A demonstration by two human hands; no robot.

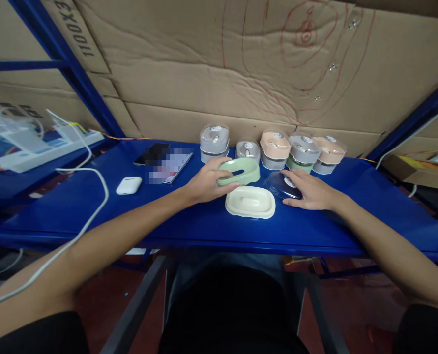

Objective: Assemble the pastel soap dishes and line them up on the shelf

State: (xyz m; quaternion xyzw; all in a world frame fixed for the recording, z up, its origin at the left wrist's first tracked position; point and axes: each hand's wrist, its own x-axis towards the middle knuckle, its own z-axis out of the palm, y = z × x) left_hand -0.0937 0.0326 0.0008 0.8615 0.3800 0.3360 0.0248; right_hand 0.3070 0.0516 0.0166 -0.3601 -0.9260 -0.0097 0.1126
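Note:
A green oval tray with a slot in its middle (253, 169) is held at its left end by my left hand (213, 181), thumb in front and fingers over the rim. Just in front of it, a cream oval dish (250, 202) lies on the blue table. To the right, my right hand (307, 189) has its fingers and thumb around the right side of a clear, dome-like lid (277, 184) with a round white label. The lid rests on the table, beside the cream dish.
Several stacked grey, peach and green boxes (214, 142) stand along the cardboard wall. A white earbud case (129, 185), phones (178, 167), a power strip (49, 147) and a white cable (102, 196) are on the left. An open carton (418, 169) sits far right.

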